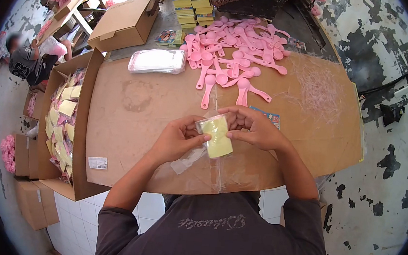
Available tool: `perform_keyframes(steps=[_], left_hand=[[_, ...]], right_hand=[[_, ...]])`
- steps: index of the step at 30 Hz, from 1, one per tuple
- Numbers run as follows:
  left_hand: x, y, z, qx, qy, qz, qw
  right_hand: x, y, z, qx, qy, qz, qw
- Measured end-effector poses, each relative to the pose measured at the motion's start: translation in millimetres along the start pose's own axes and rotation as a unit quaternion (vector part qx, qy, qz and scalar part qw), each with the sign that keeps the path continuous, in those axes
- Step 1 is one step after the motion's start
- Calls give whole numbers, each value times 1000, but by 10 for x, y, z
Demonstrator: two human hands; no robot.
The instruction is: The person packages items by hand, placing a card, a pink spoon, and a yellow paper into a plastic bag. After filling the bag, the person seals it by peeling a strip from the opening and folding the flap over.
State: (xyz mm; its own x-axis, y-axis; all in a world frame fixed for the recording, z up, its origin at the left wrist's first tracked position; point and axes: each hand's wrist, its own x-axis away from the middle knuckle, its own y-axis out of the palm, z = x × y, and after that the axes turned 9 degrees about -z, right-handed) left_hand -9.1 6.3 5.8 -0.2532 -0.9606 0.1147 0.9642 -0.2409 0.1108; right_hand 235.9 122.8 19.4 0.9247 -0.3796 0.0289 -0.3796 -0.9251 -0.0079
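Observation:
In front of my chest, I hold a small clear plastic bag with a pale yellow card showing through it. My left hand pinches the bag's left edge between thumb and fingers. On the other side my right hand grips its upper right edge, fingers curled behind. Whether anything else is in the bag is hard to see. A blue printed card lies partly hidden beside my right hand. Below my left hand is a crumpled strip of clear plastic. Pink measuring spoons are heaped just beyond my hands.
The cardboard-covered table holds a stack of clear bags and piles of yellow cards. At left stands an open carton of filled packets. A closed box sits behind. Another person sits at far left.

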Motion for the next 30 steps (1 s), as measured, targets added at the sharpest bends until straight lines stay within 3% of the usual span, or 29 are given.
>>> perform_keyframes(steps=[1,2,4,7,9,12,15,17,21,24,27,30], left_hand=[[62,-62,44,0,-24,0,1000],[139,-134,86,-1,-49,-1,999],[375,-307,160,10,-12,54,998],[884,-725,47,-48,72,211,974],[1211,-1046,-249,113,286,352,884],[1276,-925,149,382,387,310,779],[1095,-884,-90,170,212,332,903],[814,-674,35,-82,71,244,964],[228,-231,218,-355,23,105,929],[-43,-127,3,-547,84,101,827],[-131,-121,-116,-434,24,70,898],[-97,-132,-30,-356,17,81,931]], right_hand=[[27,-7,-46,-12,-7,0,1000],[74,-39,-112,70,9,32,997],[225,-171,-219,232,42,95,967],[479,-382,-138,474,21,192,859],[615,-422,-103,478,50,248,841],[802,-475,-25,507,77,264,817],[847,-486,32,507,105,243,820],[831,-490,44,487,111,237,833],[759,-557,10,450,110,247,851],[765,-574,33,434,111,245,860],[795,-585,-21,444,90,261,852],[732,-550,-111,466,29,267,843]])
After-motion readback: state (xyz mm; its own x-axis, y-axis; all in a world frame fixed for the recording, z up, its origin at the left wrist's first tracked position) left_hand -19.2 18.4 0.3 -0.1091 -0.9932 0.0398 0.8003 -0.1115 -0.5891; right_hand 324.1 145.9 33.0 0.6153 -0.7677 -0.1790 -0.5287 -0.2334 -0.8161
